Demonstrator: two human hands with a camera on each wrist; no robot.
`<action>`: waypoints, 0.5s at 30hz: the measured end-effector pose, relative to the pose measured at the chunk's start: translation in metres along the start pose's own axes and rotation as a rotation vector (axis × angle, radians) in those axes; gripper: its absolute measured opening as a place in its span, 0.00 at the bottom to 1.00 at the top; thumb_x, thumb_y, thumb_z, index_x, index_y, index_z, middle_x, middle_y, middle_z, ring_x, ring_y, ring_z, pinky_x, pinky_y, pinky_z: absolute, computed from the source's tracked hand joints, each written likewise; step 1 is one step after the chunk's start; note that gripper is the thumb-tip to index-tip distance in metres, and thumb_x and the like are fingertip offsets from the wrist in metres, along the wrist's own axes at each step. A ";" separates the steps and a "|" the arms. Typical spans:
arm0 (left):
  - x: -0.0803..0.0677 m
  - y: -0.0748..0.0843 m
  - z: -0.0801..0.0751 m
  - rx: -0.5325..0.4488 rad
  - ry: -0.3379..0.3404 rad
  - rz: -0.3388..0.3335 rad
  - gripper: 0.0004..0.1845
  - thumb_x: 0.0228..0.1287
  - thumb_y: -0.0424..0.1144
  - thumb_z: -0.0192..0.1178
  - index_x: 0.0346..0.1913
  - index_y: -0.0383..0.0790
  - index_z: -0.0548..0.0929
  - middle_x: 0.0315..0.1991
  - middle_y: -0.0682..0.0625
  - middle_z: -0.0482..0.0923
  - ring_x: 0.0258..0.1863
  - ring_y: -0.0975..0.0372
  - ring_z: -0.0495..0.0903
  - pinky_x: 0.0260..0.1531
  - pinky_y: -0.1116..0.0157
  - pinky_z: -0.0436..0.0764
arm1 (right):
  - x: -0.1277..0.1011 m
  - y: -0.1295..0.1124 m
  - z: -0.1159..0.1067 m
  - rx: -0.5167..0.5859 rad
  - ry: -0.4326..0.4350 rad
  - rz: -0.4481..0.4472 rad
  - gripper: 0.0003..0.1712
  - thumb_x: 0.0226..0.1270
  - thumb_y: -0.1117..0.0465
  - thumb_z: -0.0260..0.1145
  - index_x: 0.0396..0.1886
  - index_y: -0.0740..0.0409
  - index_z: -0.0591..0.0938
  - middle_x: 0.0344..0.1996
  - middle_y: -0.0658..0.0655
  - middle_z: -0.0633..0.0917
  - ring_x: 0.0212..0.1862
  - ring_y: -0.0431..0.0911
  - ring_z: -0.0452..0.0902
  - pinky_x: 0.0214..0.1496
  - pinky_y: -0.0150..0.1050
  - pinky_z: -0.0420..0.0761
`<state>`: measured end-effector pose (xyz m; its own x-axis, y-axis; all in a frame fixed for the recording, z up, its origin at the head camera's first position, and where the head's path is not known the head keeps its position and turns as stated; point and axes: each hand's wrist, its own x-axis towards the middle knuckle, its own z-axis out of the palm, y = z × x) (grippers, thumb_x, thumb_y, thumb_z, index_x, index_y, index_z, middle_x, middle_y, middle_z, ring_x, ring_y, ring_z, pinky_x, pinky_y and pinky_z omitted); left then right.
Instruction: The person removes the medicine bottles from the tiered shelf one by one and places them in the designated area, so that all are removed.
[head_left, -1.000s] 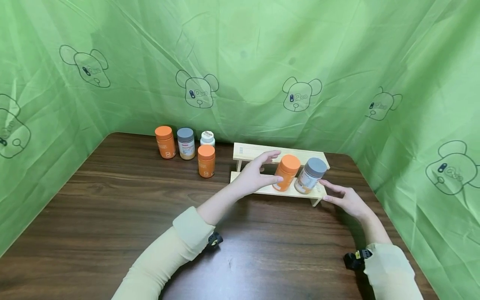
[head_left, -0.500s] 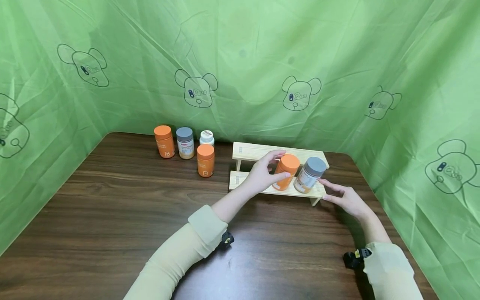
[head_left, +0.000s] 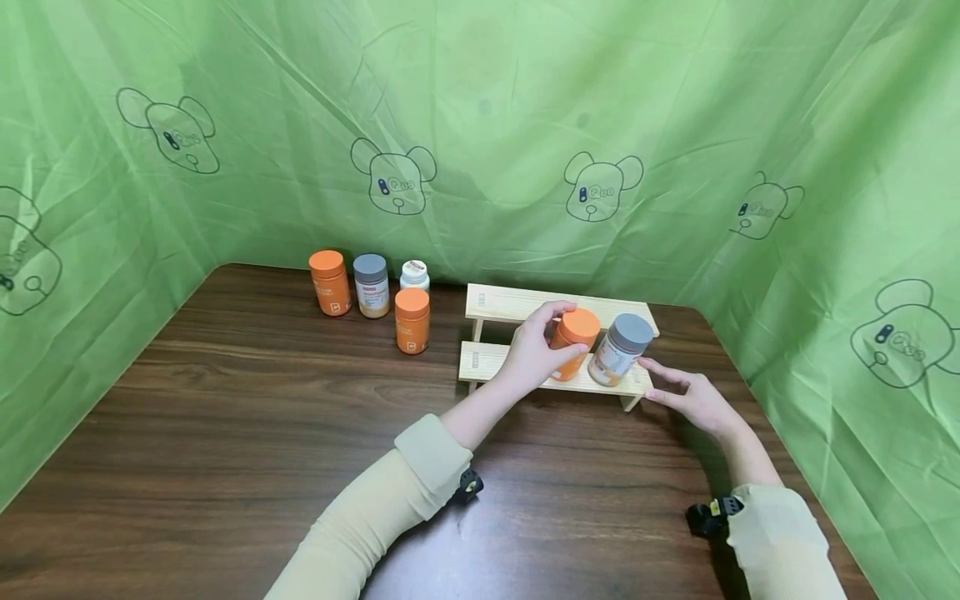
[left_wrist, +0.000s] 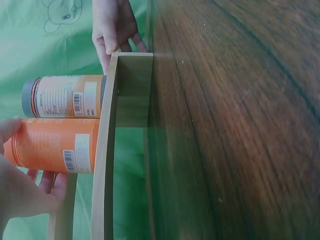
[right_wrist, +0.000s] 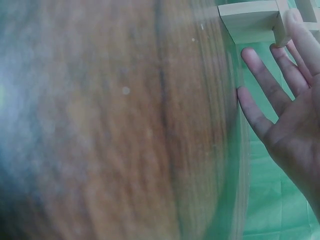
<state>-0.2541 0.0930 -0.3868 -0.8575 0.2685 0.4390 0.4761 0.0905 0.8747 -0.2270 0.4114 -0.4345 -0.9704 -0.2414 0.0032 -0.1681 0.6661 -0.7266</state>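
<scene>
My left hand (head_left: 536, 350) is around an orange-capped pill bottle (head_left: 576, 325) on the lower step of a two-tier wooden rack (head_left: 487, 358). Its thumb lies across the front, and the fingers reach behind. In the left wrist view, the orange bottle's base (left_wrist: 82, 150) meets the board. Beside it stands a grey-capped pill bottle (head_left: 615, 358), which neither hand holds. At the rack's right end, my right hand (head_left: 693, 404) holds the corner of the lower board between thumb and fingers. The right wrist view shows the other fingers (right_wrist: 265, 80) spread.
Left of the rack stand an orange bottle (head_left: 331, 287), a grey-capped bottle (head_left: 372, 287), a small white bottle (head_left: 415, 275) and, nearer, another orange bottle (head_left: 412, 325). All are on the dark wooden table (head_left: 262, 417). Green cloth (head_left: 487, 125) hangs behind and at both sides.
My left hand has moved right, from beside the orange bottle to close around it. The right hand stays at the rack's end, and both bottles there keep their places.
</scene>
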 end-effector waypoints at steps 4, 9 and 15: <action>0.000 0.001 0.002 0.009 0.025 0.003 0.30 0.48 0.38 0.74 0.57 0.46 0.76 0.51 0.53 0.77 0.43 0.65 0.78 0.41 0.70 0.78 | 0.000 0.000 0.000 -0.005 0.002 -0.007 0.33 0.63 0.52 0.66 0.68 0.40 0.69 0.67 0.53 0.68 0.70 0.56 0.55 0.68 0.60 0.55; -0.001 0.000 0.003 0.011 0.038 -0.004 0.30 0.48 0.38 0.74 0.56 0.48 0.76 0.51 0.53 0.77 0.39 0.65 0.78 0.38 0.70 0.79 | -0.001 0.001 0.000 -0.008 0.008 -0.012 0.33 0.63 0.52 0.66 0.68 0.42 0.69 0.67 0.54 0.69 0.70 0.52 0.57 0.68 0.59 0.56; 0.000 -0.001 0.001 -0.012 0.036 -0.022 0.29 0.48 0.38 0.74 0.55 0.49 0.77 0.50 0.53 0.78 0.38 0.65 0.78 0.37 0.70 0.79 | 0.000 0.002 0.000 -0.012 0.007 -0.012 0.33 0.63 0.51 0.66 0.67 0.42 0.69 0.67 0.54 0.69 0.70 0.52 0.57 0.68 0.59 0.56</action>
<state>-0.2544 0.0938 -0.3880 -0.8740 0.2322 0.4268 0.4552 0.0840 0.8864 -0.2273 0.4128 -0.4361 -0.9694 -0.2449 0.0166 -0.1820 0.6717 -0.7182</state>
